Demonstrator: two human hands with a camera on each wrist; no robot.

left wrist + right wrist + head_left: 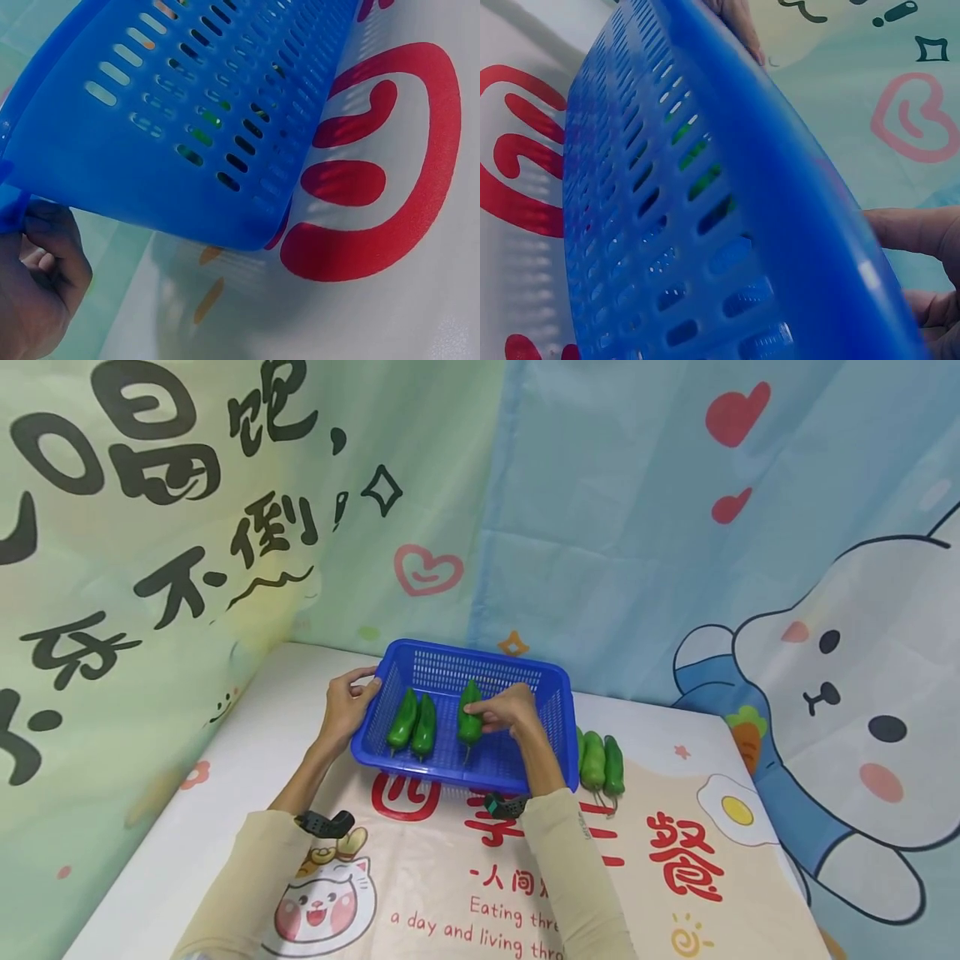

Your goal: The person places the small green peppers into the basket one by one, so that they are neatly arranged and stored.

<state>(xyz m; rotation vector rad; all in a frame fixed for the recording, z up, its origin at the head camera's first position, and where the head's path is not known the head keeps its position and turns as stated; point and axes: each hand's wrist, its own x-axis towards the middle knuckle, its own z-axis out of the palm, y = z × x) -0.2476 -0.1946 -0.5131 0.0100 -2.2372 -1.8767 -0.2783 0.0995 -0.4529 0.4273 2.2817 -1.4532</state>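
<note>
A blue plastic basket (405, 767) with slotted walls stands on the table. My left hand (347, 703) grips its left rim, and in the left wrist view the curled fingers (64, 251) show under the rim's corner. Inside the basket, two green peppers (402, 720) (424, 727) lie side by side on the left. My right hand (512, 708) reaches over the front rim and pinches a third green pepper (470, 727) near the basket's middle. In the right wrist view the basket wall (780, 195) hides that pepper, and only part of the right hand (930, 262) shows beyond the rim.
Just right of the basket, several more green peppers (593, 762) lie on the table, partly hidden by its rim. A printed cloth (450, 877) covers the table. Printed curtains (585, 527) hang close behind it and along the left side.
</note>
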